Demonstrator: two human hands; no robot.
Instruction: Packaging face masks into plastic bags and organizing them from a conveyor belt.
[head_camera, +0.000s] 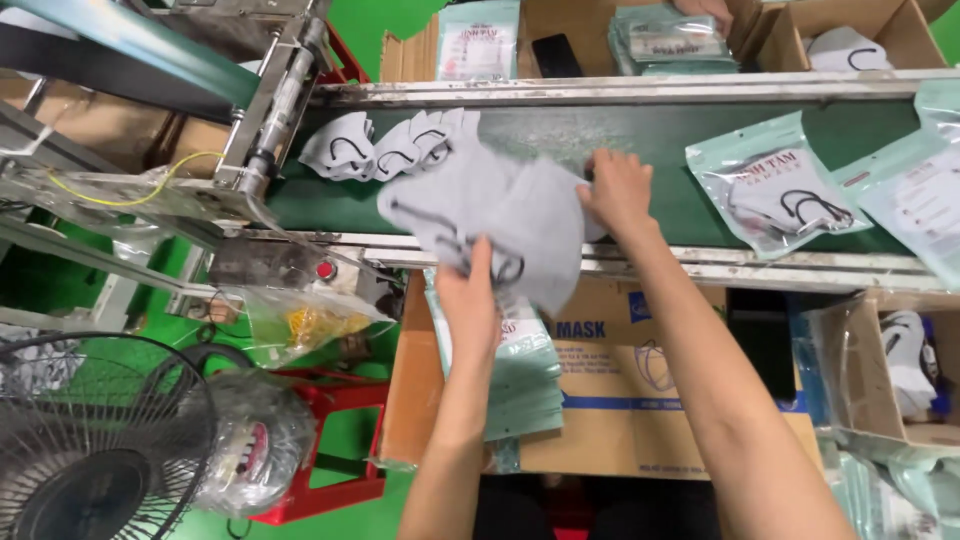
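Observation:
My left hand (468, 300) and my right hand (617, 190) both grip a fanned stack of grey face masks (500, 205) with black ear loops, held over the near rail of a green conveyor belt (640, 135). More grey masks (385, 148) lie overlapping on the belt to the left of the stack. A pale green pouch with a bagged mask (775, 190) lies on the belt to the right of my right hand. Under my left forearm, a pile of empty pale green pouches (525, 375) rests on a cardboard box (620, 400).
Another pouch (920, 200) lies at the belt's right end. Cardboard boxes with masks and pouches stand beyond the belt (850, 40) and at the lower right (890, 370). A metal machine frame (150, 180) is at left, with a black fan (90, 440) and red stool (335, 440) below.

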